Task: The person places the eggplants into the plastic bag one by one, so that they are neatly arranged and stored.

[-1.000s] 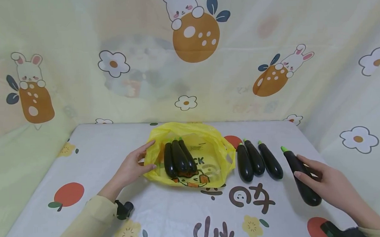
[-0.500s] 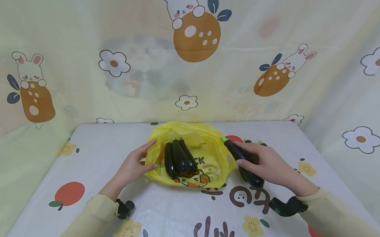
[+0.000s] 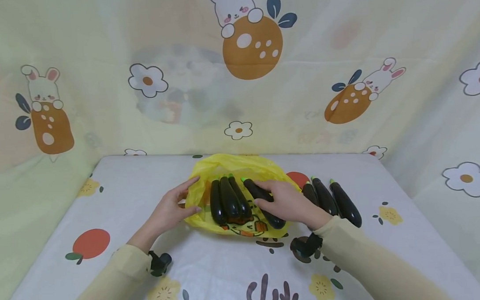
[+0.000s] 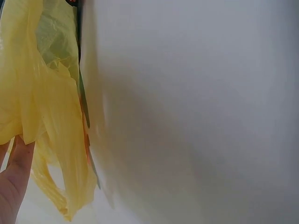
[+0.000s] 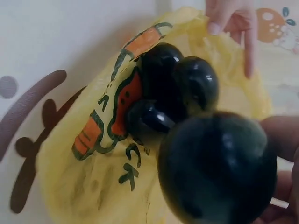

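A yellow plastic bag (image 3: 214,164) lies with its mouth spread, and 3 dark, glossy eggplants (image 3: 230,201) with green stem ends lie side by side in its left part. My left hand (image 3: 172,212) holds the bag's left rim, thumb and forefinger apart; in the left wrist view some of its fingers lie partly behind the plastic. Over the right part of the bag's mouth, my right hand (image 3: 285,201) grips another eggplant (image 3: 275,219), fingers and thumb on its sides. Its rounded end fills the lower right wrist view, close to the camera. Whether it touches the bag cannot be told.
To the right of the bag, 3 more eggplants (image 3: 345,203) lie on the table, the nearest partly covered by my right hand and wrist. A patterned cloth (image 3: 212,265) covers the table. Printed curtains (image 3: 301,99) stand behind and at both sides.
My right hand has carried its eggplant leftward from the table's right side, past the loose ones, to above the bag's mouth. My left hand has stayed at the bag's rim.
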`<state>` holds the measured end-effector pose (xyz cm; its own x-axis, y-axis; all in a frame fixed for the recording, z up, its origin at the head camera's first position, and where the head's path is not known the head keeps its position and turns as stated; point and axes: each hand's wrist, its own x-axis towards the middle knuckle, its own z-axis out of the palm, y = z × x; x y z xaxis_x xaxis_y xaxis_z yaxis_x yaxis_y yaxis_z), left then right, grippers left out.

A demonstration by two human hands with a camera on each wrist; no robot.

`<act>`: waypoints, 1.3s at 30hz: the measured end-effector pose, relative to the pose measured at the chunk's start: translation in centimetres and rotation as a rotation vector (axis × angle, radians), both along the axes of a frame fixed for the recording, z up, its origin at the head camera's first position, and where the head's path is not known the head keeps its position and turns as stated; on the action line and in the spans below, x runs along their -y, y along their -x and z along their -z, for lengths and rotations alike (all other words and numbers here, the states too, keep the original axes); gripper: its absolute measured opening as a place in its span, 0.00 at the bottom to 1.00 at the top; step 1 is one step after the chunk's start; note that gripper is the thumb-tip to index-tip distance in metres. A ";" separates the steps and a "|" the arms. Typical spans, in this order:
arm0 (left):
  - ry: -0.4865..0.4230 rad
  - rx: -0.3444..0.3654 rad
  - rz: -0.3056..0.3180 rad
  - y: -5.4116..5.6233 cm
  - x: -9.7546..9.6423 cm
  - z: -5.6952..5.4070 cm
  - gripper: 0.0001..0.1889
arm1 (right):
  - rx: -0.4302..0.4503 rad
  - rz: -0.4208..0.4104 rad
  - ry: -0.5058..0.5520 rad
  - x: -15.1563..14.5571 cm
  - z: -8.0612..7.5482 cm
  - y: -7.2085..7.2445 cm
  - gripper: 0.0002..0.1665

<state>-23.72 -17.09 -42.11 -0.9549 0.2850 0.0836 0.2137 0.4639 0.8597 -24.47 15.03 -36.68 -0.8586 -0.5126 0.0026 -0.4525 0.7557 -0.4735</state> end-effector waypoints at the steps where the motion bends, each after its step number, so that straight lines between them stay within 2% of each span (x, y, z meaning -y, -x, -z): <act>1: 0.001 -0.002 0.000 0.0 0.0 0.0 0.42 | 0.003 0.019 -0.017 0.4 0.2 0.3 0.36; 11: 0.010 0.012 0.004 0.1 -0.2 0.0 0.42 | -0.026 0.097 -0.121 3.4 2.4 3.0 0.35; 16: 0.006 0.010 0.010 0.1 -0.4 -0.1 0.42 | 0.006 0.150 -0.136 4.0 3.0 3.7 0.34; 26: 0.022 0.025 0.003 0.1 -0.7 -0.2 0.42 | 0.047 0.198 -0.084 4.1 5.2 4.4 0.33; 35: 0.035 0.024 -0.002 0.1 -0.7 -0.3 0.42 | -0.013 0.202 -0.087 4.4 6.1 4.6 0.32; 39: 0.033 0.025 -0.003 0.1 -0.6 -0.3 0.42 | -0.012 0.209 -0.074 4.6 6.0 4.5 0.31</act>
<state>-23.80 -16.52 -41.85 -0.9575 0.2841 0.0502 0.1907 0.4928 0.8490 -29.02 10.38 -42.71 -0.9462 -0.3230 -0.0172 -0.2882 0.8659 -0.4088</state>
